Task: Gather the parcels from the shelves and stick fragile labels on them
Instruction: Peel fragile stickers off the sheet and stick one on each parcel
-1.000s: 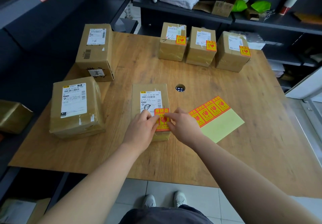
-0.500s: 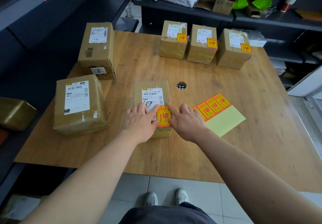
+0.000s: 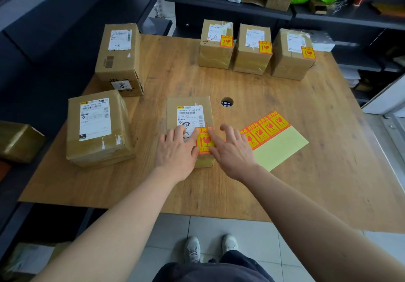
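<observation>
Here, pressing a red-and-yellow label [image 3: 205, 142] onto a parcel [image 3: 189, 106] on a wooden table [image 3: 306, 194], with the parcel lying under and just beyond both hands. Laying the left hand [image 3: 175, 153] palm down on the parcel's near end, fingers straight and slightly spread, forefinger touching the label's left edge. Setting the right hand [image 3: 232, 153] against the other side, fingers straight and fanned apart, forefinger lying along the label's right edge; pinching nothing with either hand. Possibly resting the right palm on the table, possibly hovering: impossible to tell. Framing the label between the two forefingers, at the parcel's near right corner, meeting the corner of a white address slip [image 3: 189, 115] showing beyond the left fingertips. Showing a sheet [image 3: 282, 148] just right of the right hand, partly under its outer fingers, carrying a row of unused labels along the far edge and bare pale-green backing nearer. Showing a round hole [image 3: 227, 102] in the table just beyond the right fingertips. Also showing, well beyond both hands, three parcels [image 3: 252, 56] standing side by side, each wearing a label at its near right corner. Showing a near-left parcel [image 3: 98, 132] a little left of the left hand and a far-left parcel [image 3: 119, 62] beyond it, both bearing white slips. Taking in dark shelves [image 3: 208, 2] beyond the far parcels and grey shoes [image 3: 192, 250] on tiles below the forearms.
</observation>
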Demonstrator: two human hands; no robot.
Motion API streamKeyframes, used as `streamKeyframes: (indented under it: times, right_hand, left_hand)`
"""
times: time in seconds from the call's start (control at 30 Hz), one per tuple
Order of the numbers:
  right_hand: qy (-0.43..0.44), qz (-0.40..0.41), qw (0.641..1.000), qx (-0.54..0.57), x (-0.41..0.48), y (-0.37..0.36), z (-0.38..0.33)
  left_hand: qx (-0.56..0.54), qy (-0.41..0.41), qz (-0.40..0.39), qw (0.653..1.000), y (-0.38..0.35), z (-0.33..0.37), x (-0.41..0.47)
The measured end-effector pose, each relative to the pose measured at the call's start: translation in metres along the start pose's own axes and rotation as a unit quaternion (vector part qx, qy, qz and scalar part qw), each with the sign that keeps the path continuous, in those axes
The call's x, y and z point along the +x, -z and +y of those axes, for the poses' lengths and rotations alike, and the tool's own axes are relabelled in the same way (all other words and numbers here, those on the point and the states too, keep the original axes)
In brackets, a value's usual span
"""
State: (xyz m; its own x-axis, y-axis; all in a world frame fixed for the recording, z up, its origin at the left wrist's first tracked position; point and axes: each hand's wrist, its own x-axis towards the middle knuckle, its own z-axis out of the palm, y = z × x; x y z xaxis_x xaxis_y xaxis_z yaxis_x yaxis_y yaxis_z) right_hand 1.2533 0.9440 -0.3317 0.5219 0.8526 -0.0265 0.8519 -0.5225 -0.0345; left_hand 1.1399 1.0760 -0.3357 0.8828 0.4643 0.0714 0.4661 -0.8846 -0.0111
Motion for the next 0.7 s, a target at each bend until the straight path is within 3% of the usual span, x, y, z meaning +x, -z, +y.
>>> streamKeyframes:
  times: [0.13, 0.27, 0.43, 0.53, 0.7]
  right_hand:
    - [0.007, -0.016, 1.0, 0.001, -0.007, -0.003, -0.001]
    - [0.006, -0.005, 1.0, 0.006, -0.002, 0.004, 0.006]
    - [0.085, -0.034, 0.995, 0.043, 0.004, -0.005, 0.007]
    - [0.071, -0.027, 0.996, 0.055, 0.005, -0.003, 0.015]
    - [0.135, -0.021, 0.989, 0.061, 0.012, -0.009, 0.013]
  left_hand:
    - [0.004, -0.007, 0.021, 1.0, -0.003, 0.004, -0.006]
    - [0.01, 0.041, 0.026, 0.999, 0.001, -0.001, -0.006]
    - [0.019, -0.01, -0.043, 0.999, -0.004, 0.009, -0.004]
    - [0.002, 0.015, -0.045, 0.999, -0.005, 0.005, -0.005]
    - [-0.043, -0.014, -0.057, 0.997, -0.011, 0.02, -0.004]
